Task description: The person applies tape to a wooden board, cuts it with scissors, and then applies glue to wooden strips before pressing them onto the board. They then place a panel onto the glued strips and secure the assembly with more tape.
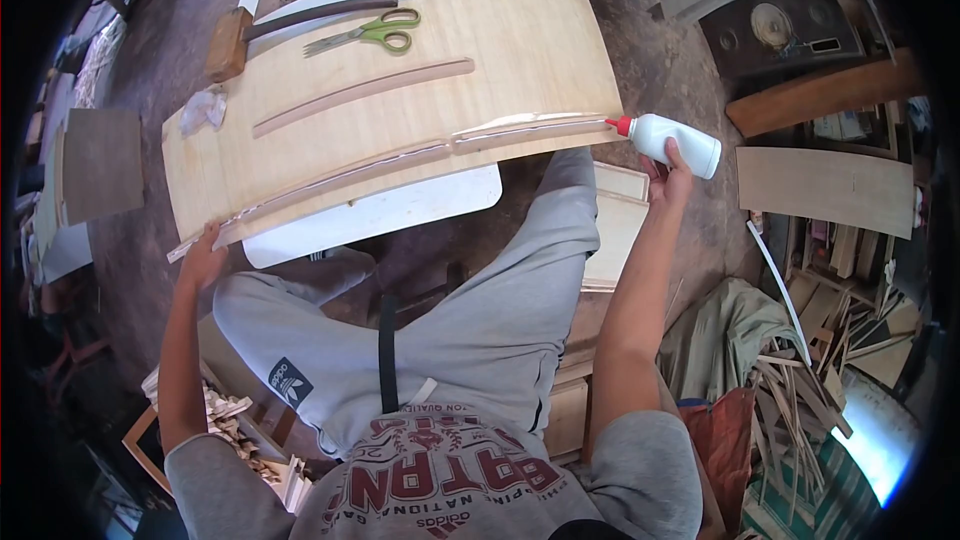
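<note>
My right hand [668, 168] is wrapped round a white glue bottle [677, 144], tilted so its red tip touches the right end of a thin wooden strip [530, 133]. White glue lies in a line along this strip and along a longer strip [345, 175] to its left, both near the front edge of a plywood panel [400, 100]. At the left end of the longer strip, my left hand [205, 252] grips the strip with its fingers. Farther back on the panel are a shorter strip [365, 95] and green-handled scissors [385, 33].
A wooden-headed mallet [229, 44] and crumpled plastic [203, 110] are at the panel's left. A white board [380, 220] lies beneath the panel. A speaker box [780, 28], plywood pieces [825, 188] and scrap sticks [790, 420] stand at the right.
</note>
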### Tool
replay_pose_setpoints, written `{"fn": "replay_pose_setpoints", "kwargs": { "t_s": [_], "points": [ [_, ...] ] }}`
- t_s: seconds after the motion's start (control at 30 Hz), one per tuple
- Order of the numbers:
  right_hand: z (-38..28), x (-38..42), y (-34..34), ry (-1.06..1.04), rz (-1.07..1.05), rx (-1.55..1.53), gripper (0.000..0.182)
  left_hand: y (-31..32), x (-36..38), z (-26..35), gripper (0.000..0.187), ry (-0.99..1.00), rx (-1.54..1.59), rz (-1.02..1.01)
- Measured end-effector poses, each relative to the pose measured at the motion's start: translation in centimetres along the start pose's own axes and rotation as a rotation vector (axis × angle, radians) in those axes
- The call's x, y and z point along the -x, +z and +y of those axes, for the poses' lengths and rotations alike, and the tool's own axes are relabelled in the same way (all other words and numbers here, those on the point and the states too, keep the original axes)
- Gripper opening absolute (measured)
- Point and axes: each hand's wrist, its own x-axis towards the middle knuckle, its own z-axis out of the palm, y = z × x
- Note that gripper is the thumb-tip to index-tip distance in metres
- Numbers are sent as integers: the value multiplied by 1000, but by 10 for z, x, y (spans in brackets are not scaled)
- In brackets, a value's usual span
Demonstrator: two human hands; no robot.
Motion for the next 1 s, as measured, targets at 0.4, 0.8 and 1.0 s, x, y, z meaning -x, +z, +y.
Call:
{"fn": "replay_pose_setpoints", "kwargs": {
  "t_s": [0.4, 0.8, 1.0],
  "points": [
    [-7, -1, 8, 90, 73, -26, 51, 7, -5, -7, 73, 37, 33, 45],
    [-6, -4, 10, 123, 141, -33, 52, 3, -1, 4, 74, 33, -20, 59],
    [-6, -3, 13, 82, 154, 25, 53, 6, 3, 10, 73, 26, -47, 113]
  ]
}}
